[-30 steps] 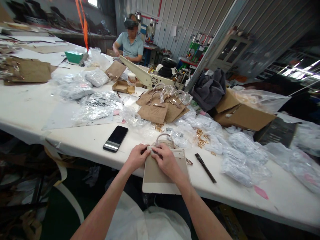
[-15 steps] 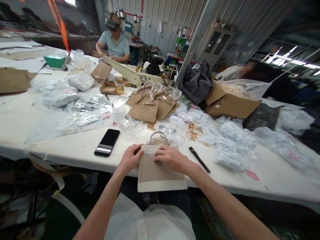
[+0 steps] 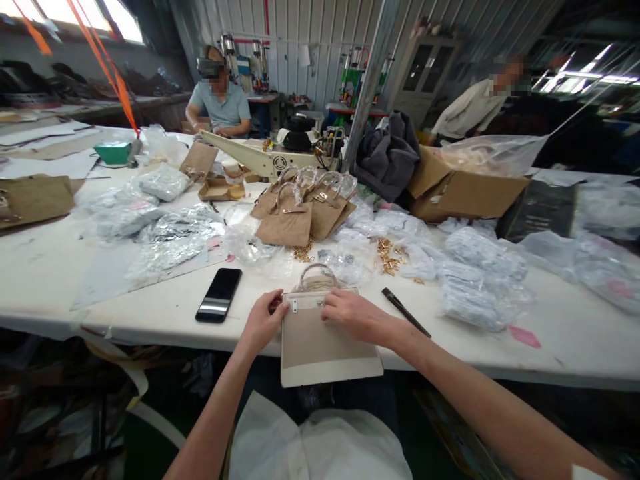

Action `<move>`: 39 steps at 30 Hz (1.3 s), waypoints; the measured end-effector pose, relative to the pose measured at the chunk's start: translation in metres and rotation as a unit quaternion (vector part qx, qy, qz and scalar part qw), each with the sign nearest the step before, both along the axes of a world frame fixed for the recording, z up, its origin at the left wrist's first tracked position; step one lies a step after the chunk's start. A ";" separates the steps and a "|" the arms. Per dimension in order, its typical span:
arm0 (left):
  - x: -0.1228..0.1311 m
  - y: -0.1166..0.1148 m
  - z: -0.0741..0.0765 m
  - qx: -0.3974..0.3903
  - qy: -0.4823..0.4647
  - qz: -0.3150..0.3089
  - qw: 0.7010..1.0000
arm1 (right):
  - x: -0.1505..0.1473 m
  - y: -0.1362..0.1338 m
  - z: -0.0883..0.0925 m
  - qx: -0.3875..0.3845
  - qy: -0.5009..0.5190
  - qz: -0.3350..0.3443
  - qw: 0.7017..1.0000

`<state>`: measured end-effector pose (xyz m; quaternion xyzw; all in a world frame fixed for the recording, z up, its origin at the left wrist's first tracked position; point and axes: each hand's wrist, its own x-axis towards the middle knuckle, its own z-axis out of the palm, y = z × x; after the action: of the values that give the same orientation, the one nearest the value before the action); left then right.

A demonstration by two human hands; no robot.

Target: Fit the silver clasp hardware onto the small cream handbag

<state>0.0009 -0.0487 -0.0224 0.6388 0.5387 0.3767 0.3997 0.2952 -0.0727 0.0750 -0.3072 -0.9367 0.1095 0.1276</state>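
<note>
A beige handbag panel [image 3: 327,350] with cream borders and a looped handle [image 3: 319,268] at its top hangs partly over the table's front edge. My left hand [image 3: 264,321] grips its upper left edge, thumb on the front beside a small silver metal plate [image 3: 295,306]. The fingers of my right hand [image 3: 355,316] are bent together on the panel's upper part. Just left of those fingertips shows a second small metal fitting [image 3: 321,303]; what they pinch, if anything, is hidden.
A black phone [image 3: 219,295] lies to the left, a dark slim tool [image 3: 405,312] to the right. Beyond are brown handbags [image 3: 285,223], gold metal pieces [image 3: 390,257], plastic-wrapped packets [image 3: 470,287] and a cardboard box [image 3: 470,190]. A person [image 3: 220,107] sits across the table.
My right fingers have shifted slightly right on the panel, and a metal fitting now shows beside them. My left hand keeps its hold. The camera view has turned a little.
</note>
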 end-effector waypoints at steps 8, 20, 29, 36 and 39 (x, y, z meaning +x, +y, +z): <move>0.027 -0.010 0.061 0.168 0.071 0.033 0.983 | 0.072 -0.018 0.000 -0.090 0.354 -0.339 0.867; 0.136 -0.002 0.051 0.169 0.120 -0.175 0.963 | 0.067 -0.022 -0.003 -0.018 0.124 -0.199 0.972; 0.148 0.005 0.034 0.169 0.187 -0.134 0.958 | 0.065 -0.004 -0.022 0.017 0.047 -0.160 0.986; 0.150 0.009 0.029 0.152 0.187 -0.147 0.959 | 0.060 -0.005 -0.027 -0.009 0.085 -0.187 0.979; 0.150 0.010 0.027 0.158 0.189 -0.142 0.959 | 0.058 -0.004 -0.028 -0.019 0.092 -0.200 0.975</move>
<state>0.1506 -0.0390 0.0049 0.8236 0.4414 0.2686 0.2337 0.3532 -0.0763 0.0470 -0.4789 -0.8385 0.1272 0.2268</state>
